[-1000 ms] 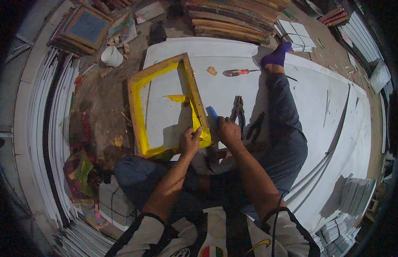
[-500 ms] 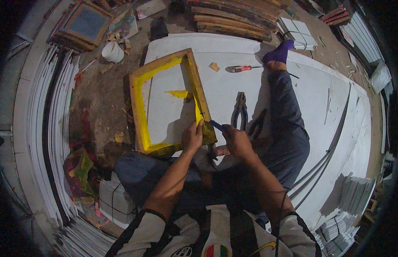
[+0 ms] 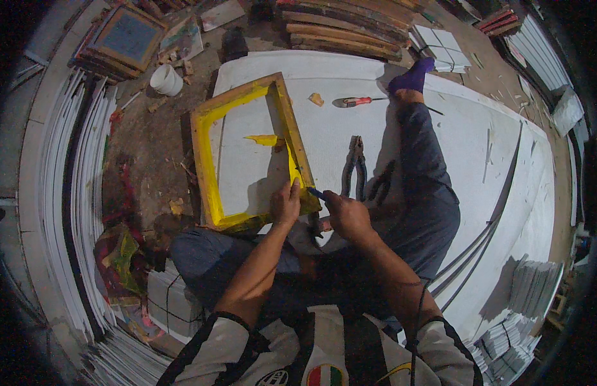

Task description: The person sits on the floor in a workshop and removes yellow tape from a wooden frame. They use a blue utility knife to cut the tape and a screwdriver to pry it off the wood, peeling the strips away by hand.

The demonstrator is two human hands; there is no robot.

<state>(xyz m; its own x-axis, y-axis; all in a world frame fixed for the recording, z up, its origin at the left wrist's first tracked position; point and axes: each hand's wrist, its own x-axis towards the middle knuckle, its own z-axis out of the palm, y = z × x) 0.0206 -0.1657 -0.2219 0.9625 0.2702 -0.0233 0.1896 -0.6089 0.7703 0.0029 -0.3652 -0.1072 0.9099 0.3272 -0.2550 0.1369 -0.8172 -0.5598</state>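
Note:
A wooden frame [image 3: 208, 164] with yellow-coated inner sides leans across my lap, its near edge by my left leg. A torn yellow flap [image 3: 263, 139] juts into its opening from the right-hand bar. My left hand [image 3: 285, 204] is closed on that bar near the lower right corner, thumb upward along the yellow strip. From the other side, my right hand [image 3: 350, 217] grips a slim tool with a blue handle [image 3: 317, 193]. The tool's end meets the bar just beside my left thumb; its tip is too small to make out.
Dark-handled pliers [image 3: 355, 164] and a red-and-black screwdriver [image 3: 356, 101] lie on the white sheet [image 3: 459, 135] beyond my hands. My outstretched right leg bounds the right side. Wood planks [image 3: 346, 38], a white bucket [image 3: 166, 80] and white strips [image 3: 70, 193] stand around.
My right hand and the blue-handled tool have shifted slightly left and nearer to me along the bar. The left hand keeps its hold on the frame. The whole view has moved a little.

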